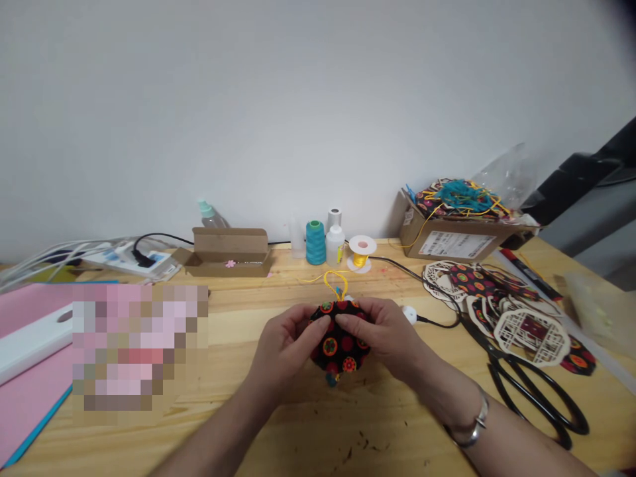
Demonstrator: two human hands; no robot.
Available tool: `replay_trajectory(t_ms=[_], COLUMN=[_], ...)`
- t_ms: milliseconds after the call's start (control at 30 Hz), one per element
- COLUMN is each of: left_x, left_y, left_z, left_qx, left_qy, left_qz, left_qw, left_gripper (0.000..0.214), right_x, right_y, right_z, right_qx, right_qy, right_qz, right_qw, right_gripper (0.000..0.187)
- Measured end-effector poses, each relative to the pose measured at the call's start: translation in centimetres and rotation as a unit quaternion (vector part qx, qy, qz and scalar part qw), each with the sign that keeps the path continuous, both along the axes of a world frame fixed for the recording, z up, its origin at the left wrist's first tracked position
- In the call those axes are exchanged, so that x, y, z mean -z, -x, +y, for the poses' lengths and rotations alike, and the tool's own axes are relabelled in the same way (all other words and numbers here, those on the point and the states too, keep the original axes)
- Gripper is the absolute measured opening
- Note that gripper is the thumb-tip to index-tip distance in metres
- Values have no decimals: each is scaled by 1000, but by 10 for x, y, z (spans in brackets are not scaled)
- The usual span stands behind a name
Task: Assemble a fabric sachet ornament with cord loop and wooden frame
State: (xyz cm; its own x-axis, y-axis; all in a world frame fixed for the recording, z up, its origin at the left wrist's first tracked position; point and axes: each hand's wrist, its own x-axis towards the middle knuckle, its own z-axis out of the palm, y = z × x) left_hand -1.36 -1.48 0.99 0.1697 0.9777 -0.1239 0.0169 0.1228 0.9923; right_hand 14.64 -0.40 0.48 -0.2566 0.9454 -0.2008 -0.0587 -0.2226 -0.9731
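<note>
Wooden worktable (298, 437): a cardboard box (447, 240) of trimmings, its label too small to read, sits well beyond the grip to the right, with black scissors (497, 363) nearer on that side. The left hand (284, 343) and right hand (390, 338), equally close, pinch a black padded fabric ornament (340, 348) between them, its yellow cord loop (334, 279) pointing away from the person.
</note>
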Motion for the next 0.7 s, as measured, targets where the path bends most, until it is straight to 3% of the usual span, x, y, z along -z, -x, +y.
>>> replay_trajectory(t_ms=[133, 267, 433, 500, 600, 700], left_x=[-1, 0, 1, 2, 3, 5], left_y=[0, 1, 2, 3, 3, 0], left_z=[0, -1, 0, 1, 4, 5], left_qx=[-71, -81, -96, -115, -117, -49], left_qy=[-59, -113, -132, -101, -4, 68], left_qz=[88, 158, 168, 135, -5, -114], left_qw=[992, 978, 972, 979, 993, 990], left_gripper=[16, 19, 22, 24, 34, 36], right_x=[0, 2, 2, 2, 3, 4], right_y=[0, -1, -2, -3, -3, -3], right_z=[0, -1, 0, 0, 0, 0], right_qx=[9, 6, 10, 12, 27, 46], right_qy=[-33, -43, -19, -10, -4, -5], right_qz=[-34, -63, -42, -32, -15, 9], right_qw=[999, 997, 999, 999, 1000, 999], right_gripper=[23, 23, 27, 29, 30, 30])
